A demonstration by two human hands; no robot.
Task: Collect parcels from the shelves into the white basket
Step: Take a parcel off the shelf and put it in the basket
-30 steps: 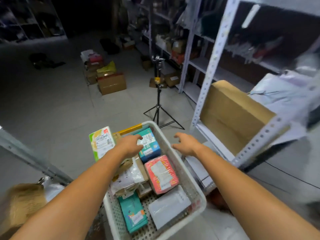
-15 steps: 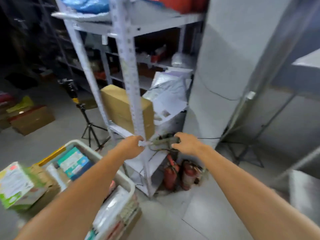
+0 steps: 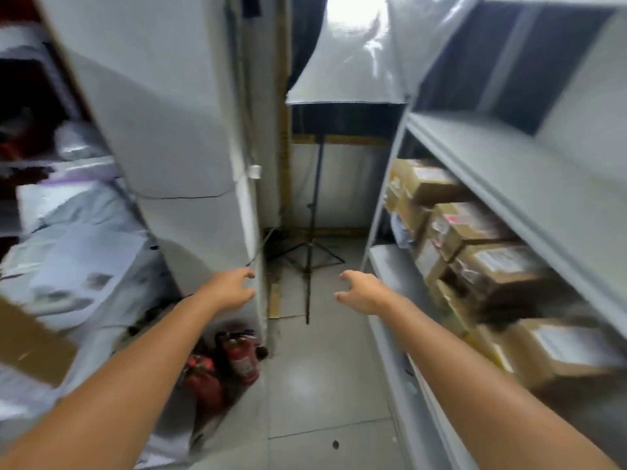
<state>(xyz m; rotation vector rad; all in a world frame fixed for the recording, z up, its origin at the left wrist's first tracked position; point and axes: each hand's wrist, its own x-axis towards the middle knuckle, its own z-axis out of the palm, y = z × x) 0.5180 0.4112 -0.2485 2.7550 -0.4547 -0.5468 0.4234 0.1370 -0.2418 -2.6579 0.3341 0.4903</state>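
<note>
Parcel labels point(image 3: 496, 261) seemingly printed, unreadable (motion blur)

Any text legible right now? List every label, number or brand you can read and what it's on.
Nothing is readable; motion blur.
cardboard boxes, right shelf: white shipping labels, blurred.
grey mailer bags, left shelf: printed labels, blurred.
fire extinguishers, floor: label too blurred.

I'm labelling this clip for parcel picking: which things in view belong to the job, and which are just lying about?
Job: boxes on the right shelf; bags on the left; left hand and right hand, both empty. Basket not in view.
Lying about: extinguishers, stand, softbox.
</note>
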